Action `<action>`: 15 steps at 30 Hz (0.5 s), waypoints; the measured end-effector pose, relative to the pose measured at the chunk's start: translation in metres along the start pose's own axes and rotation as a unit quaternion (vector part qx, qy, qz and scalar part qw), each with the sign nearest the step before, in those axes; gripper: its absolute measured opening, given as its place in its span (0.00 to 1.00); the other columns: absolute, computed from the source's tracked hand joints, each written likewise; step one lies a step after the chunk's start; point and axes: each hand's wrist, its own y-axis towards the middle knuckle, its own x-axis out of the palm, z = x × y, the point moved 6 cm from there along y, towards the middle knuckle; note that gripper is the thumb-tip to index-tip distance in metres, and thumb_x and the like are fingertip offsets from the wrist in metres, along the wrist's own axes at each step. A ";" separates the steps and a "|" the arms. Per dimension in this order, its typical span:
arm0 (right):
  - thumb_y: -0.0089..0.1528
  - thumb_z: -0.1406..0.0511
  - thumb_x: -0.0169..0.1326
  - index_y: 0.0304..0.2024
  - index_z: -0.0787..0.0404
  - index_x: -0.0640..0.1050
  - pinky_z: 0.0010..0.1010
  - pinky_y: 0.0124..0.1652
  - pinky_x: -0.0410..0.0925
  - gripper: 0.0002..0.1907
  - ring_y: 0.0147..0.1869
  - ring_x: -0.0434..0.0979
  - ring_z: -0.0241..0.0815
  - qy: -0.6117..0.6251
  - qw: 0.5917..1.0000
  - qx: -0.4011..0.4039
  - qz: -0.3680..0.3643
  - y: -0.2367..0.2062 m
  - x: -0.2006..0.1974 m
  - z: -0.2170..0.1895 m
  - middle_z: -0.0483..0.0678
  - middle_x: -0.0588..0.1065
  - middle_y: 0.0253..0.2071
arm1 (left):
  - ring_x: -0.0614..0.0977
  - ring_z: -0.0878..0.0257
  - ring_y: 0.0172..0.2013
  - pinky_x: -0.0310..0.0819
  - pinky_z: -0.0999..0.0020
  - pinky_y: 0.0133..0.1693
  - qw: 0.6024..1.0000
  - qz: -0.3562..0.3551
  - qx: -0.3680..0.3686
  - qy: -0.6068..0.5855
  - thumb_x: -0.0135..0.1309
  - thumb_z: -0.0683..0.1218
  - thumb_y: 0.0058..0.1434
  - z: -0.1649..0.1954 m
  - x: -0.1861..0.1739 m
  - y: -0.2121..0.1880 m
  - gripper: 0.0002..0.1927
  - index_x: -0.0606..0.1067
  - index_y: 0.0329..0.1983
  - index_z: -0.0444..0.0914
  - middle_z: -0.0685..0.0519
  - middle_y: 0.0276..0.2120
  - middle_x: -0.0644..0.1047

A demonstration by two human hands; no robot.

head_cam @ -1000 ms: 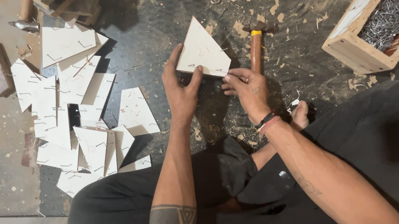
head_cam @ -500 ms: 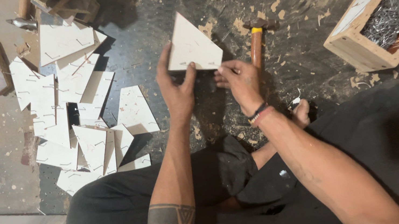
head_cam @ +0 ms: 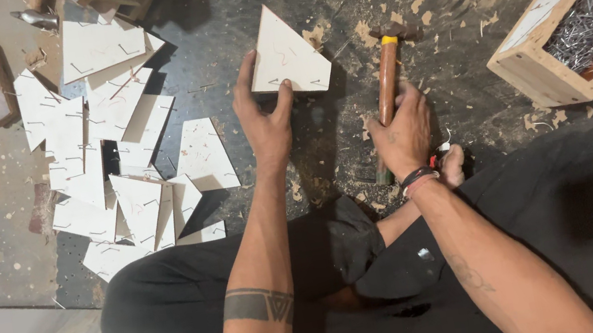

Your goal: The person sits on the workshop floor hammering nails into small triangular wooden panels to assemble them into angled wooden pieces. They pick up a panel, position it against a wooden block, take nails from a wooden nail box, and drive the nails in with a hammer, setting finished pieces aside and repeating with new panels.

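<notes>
While left hand [head_cam: 265,119] pinches the triangular plywood piece [head_cam: 285,55] upright, right hand [head_cam: 402,131] grips the hammer [head_cam: 388,85] handle just right of it, head pointing away.

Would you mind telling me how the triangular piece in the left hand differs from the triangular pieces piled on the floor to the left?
The held triangle is gripped by the left hand and tilted up off the floor; the piled pieces lie flat, overlapping one another. The held triangle is alone near the hammer, which the right hand grasps; the piled pieces are heaped apart from both hands. Both are pale, flat and roughly triangular.
</notes>
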 end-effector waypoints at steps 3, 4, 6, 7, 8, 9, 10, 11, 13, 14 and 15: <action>0.57 0.71 0.59 0.58 0.64 0.70 0.36 0.38 0.72 0.26 0.37 0.75 0.41 0.146 0.972 0.164 -0.085 -0.006 0.013 0.022 0.48 0.73 0.41 | 0.71 0.50 0.63 0.63 0.55 0.65 1.000 0.002 0.006 0.010 0.62 0.45 0.63 0.004 -0.001 0.000 0.33 0.66 0.71 0.43 0.45 0.62 0.73; 0.60 0.71 0.55 0.58 0.63 0.71 0.32 0.33 0.73 0.23 0.32 0.76 0.37 0.221 0.938 0.238 -0.123 -0.012 0.018 0.027 0.44 0.74 0.38 | 0.72 0.50 0.63 0.64 0.55 0.64 1.000 0.002 -0.004 0.008 0.62 0.46 0.63 0.003 -0.002 0.000 0.33 0.67 0.71 0.44 0.45 0.61 0.74; 0.62 0.69 0.51 0.58 0.65 0.69 0.29 0.26 0.68 0.21 0.27 0.71 0.34 0.360 0.875 0.288 -0.148 -0.023 0.017 0.024 0.43 0.71 0.34 | 0.72 0.50 0.62 0.65 0.55 0.64 1.000 0.001 -0.015 0.008 0.62 0.46 0.62 0.003 -0.002 0.000 0.33 0.67 0.71 0.44 0.46 0.60 0.74; 0.64 0.69 0.49 0.58 0.67 0.68 0.28 0.22 0.66 0.20 0.24 0.69 0.32 0.426 0.835 0.310 -0.159 -0.029 0.014 0.019 0.43 0.69 0.31 | 0.72 0.50 0.61 0.65 0.55 0.64 1.000 0.001 -0.017 0.012 0.62 0.46 0.62 0.003 -0.002 0.000 0.33 0.67 0.71 0.44 0.46 0.60 0.74; 0.64 0.68 0.46 0.58 0.66 0.68 0.26 0.22 0.65 0.20 0.23 0.67 0.32 0.473 0.808 0.307 -0.170 -0.034 0.008 0.012 0.43 0.68 0.31 | 0.72 0.49 0.61 0.64 0.55 0.64 1.000 0.001 -0.022 0.018 0.62 0.46 0.62 0.002 -0.002 0.000 0.33 0.67 0.71 0.44 0.45 0.60 0.74; 0.64 0.66 0.43 0.58 0.65 0.68 0.25 0.21 0.64 0.20 0.23 0.66 0.31 0.520 0.779 0.302 -0.179 -0.040 0.002 0.005 0.43 0.68 0.30 | 0.72 0.49 0.61 0.65 0.55 0.64 1.000 0.000 -0.027 0.016 0.62 0.46 0.62 0.002 -0.002 0.000 0.33 0.67 0.71 0.44 0.46 0.60 0.74; 0.64 0.65 0.39 0.59 0.65 0.68 0.24 0.21 0.63 0.21 0.22 0.64 0.30 0.566 0.746 0.295 -0.188 -0.044 -0.004 -0.004 0.43 0.67 0.29 | 0.73 0.50 0.61 0.65 0.55 0.64 0.999 -0.002 -0.030 0.014 0.62 0.46 0.62 0.002 -0.002 0.000 0.33 0.67 0.71 0.44 0.46 0.59 0.75; 0.64 0.64 0.38 0.58 0.63 0.68 0.24 0.20 0.63 0.21 0.21 0.63 0.30 0.565 0.748 0.283 -0.206 -0.048 -0.010 -0.012 0.43 0.66 0.28 | 0.73 0.50 0.60 0.65 0.55 0.64 0.999 -0.004 -0.035 0.014 0.62 0.46 0.62 0.001 -0.002 -0.001 0.33 0.67 0.71 0.44 0.46 0.59 0.75; 0.63 0.62 0.36 0.58 0.61 0.66 0.25 0.18 0.63 0.22 0.19 0.62 0.31 0.562 0.751 0.255 -0.237 -0.053 -0.019 -0.028 0.44 0.65 0.25 | 0.72 0.49 0.62 0.64 0.55 0.65 1.000 0.001 -0.014 0.012 0.62 0.46 0.63 0.004 -0.003 -0.001 0.33 0.67 0.71 0.44 0.45 0.61 0.74; 0.64 0.62 0.36 0.59 0.61 0.67 0.24 0.17 0.63 0.22 0.18 0.62 0.30 0.570 0.741 0.248 -0.253 -0.055 -0.021 -0.036 0.43 0.64 0.24 | 0.71 0.49 0.63 0.63 0.54 0.65 1.000 0.005 -0.003 0.009 0.63 0.46 0.63 0.005 -0.003 -0.001 0.33 0.67 0.71 0.43 0.45 0.61 0.74; 0.64 0.61 0.36 0.60 0.61 0.67 0.24 0.17 0.62 0.23 0.17 0.61 0.30 0.577 0.731 0.244 -0.270 -0.058 -0.022 -0.043 0.43 0.64 0.24 | 0.71 0.49 0.63 0.63 0.54 0.65 1.000 0.005 -0.006 0.010 0.63 0.46 0.63 0.005 -0.003 -0.001 0.33 0.67 0.71 0.43 0.45 0.62 0.73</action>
